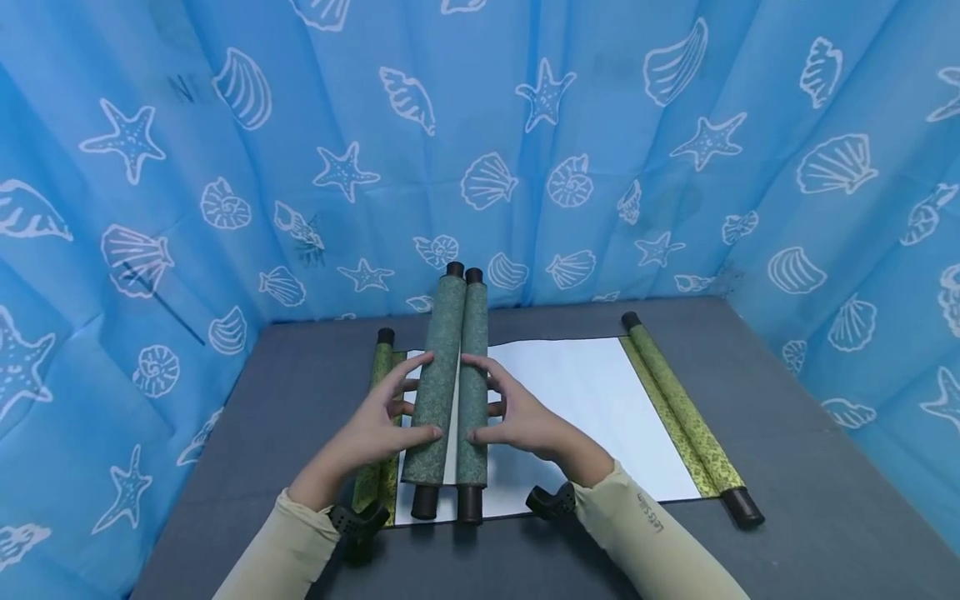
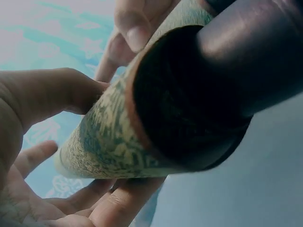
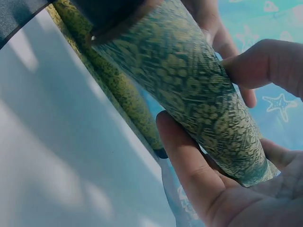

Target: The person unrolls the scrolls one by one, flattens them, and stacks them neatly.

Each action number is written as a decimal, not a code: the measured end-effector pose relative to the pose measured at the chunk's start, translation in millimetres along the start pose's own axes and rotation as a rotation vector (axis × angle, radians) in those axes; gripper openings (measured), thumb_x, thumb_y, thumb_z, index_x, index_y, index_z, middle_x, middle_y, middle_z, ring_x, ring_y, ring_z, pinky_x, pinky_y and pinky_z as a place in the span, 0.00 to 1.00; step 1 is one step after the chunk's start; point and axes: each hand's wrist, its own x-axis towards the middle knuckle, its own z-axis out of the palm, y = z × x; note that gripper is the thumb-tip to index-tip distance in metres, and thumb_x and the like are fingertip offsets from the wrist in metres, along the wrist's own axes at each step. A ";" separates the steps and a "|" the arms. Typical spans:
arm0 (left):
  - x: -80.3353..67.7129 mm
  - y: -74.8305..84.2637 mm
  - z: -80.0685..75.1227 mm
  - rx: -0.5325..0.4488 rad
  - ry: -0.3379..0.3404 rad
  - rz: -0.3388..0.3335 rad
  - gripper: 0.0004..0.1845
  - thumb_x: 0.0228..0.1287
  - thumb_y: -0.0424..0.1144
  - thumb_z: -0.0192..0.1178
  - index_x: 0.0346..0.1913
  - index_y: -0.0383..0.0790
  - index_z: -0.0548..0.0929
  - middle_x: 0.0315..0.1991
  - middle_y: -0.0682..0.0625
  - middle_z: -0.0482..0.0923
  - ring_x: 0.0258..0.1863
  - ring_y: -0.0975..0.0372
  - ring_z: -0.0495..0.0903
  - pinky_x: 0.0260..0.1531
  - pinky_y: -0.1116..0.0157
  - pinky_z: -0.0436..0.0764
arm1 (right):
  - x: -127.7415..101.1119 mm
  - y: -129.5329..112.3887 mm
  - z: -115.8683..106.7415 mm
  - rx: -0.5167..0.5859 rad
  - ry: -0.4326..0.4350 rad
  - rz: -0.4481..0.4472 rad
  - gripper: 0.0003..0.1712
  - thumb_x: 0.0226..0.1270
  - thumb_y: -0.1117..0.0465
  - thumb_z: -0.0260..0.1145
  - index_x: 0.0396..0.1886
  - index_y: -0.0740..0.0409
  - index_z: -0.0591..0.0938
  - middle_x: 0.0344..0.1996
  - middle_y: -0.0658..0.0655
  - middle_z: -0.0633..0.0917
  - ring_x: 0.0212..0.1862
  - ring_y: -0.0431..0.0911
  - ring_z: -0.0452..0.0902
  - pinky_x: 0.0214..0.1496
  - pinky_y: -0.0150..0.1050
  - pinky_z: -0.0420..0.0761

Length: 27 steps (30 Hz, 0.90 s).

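Observation:
A green patterned scroll is rolled up from both ends into a left roll and a right roll, with black end knobs. My left hand grips the left roll, thumb on the near side and fingers behind it. The right roll is held the same way by my right hand. In the left wrist view the roll shows its hollow end around a black knob. The right wrist view has thumb and fingers around the other roll. Beneath lies a second scroll, its white sheet spread out.
The second scroll's yellow-green rolls lie at its right side and left side, the latter partly behind my left arm. Both scrolls are over a dark grey table. A blue seashell-patterned curtain hangs around the back and sides.

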 end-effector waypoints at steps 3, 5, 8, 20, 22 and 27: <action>1.8 -5.1 -0.6 -0.007 -0.030 -0.004 0.49 0.67 0.35 0.74 0.84 0.62 0.59 0.83 0.43 0.52 0.70 0.37 0.71 0.48 0.52 0.86 | -1.3 1.2 -2.7 -0.003 -0.012 0.006 0.62 0.60 0.74 0.71 0.87 0.33 0.53 0.79 0.66 0.59 0.68 0.68 0.77 0.52 0.55 0.89; 3.2 -8.2 -0.3 -0.006 -0.051 0.003 0.48 0.67 0.35 0.73 0.85 0.59 0.59 0.84 0.44 0.52 0.70 0.38 0.70 0.49 0.52 0.85 | -1.8 2.3 -4.1 -0.022 -0.012 -0.004 0.62 0.60 0.74 0.71 0.87 0.36 0.54 0.80 0.66 0.59 0.67 0.68 0.77 0.51 0.54 0.89; 5.0 -12.0 0.6 -0.040 -0.090 0.013 0.48 0.67 0.32 0.72 0.85 0.56 0.59 0.83 0.42 0.52 0.67 0.37 0.73 0.49 0.50 0.87 | -2.0 3.2 -4.4 -0.053 -0.002 -0.018 0.59 0.58 0.74 0.72 0.86 0.39 0.59 0.79 0.65 0.62 0.66 0.66 0.79 0.50 0.52 0.89; 1.4 -20.5 7.1 -0.084 -0.162 -0.079 0.40 0.66 0.28 0.67 0.78 0.49 0.63 0.75 0.32 0.57 0.62 0.36 0.80 0.44 0.49 0.89 | 1.9 4.1 2.5 -0.186 0.074 -0.038 0.38 0.64 0.57 0.81 0.72 0.50 0.76 0.57 0.63 0.84 0.51 0.51 0.83 0.49 0.48 0.84; 1.1 -20.5 7.9 -0.080 -0.154 -0.089 0.40 0.66 0.29 0.68 0.78 0.48 0.64 0.75 0.32 0.57 0.61 0.37 0.81 0.44 0.49 0.89 | 2.1 5.4 2.6 -0.163 0.067 -0.024 0.38 0.64 0.60 0.80 0.71 0.52 0.75 0.59 0.65 0.83 0.51 0.51 0.83 0.49 0.47 0.85; 1.3 -18.3 6.3 -0.102 -0.145 -0.089 0.40 0.66 0.29 0.68 0.78 0.46 0.64 0.74 0.31 0.57 0.58 0.40 0.83 0.44 0.48 0.89 | 2.4 6.4 1.9 -0.131 0.049 0.001 0.44 0.64 0.65 0.77 0.77 0.51 0.68 0.64 0.70 0.77 0.54 0.55 0.82 0.50 0.47 0.87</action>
